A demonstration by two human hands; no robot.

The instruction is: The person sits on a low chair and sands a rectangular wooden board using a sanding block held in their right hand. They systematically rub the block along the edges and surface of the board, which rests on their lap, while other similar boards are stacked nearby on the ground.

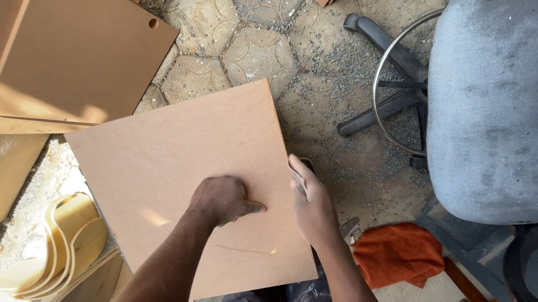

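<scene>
Pressing the fibreboard panel, left hand fingers curled; right hand grips sandpaper at its edge.

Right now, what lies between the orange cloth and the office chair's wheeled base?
In the head view, only bare gravelly floor separates the orange cloth from the chair base.

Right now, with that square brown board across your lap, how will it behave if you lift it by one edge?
The board looks flat and thin with crisp edges, so probably stiff, flexing little. Its broad, smooth face suggests it may slide under the left hand, which presses on top. The right hand sits at its edge; being wide, it would likely swing or tilt if lifted there alone.
</scene>
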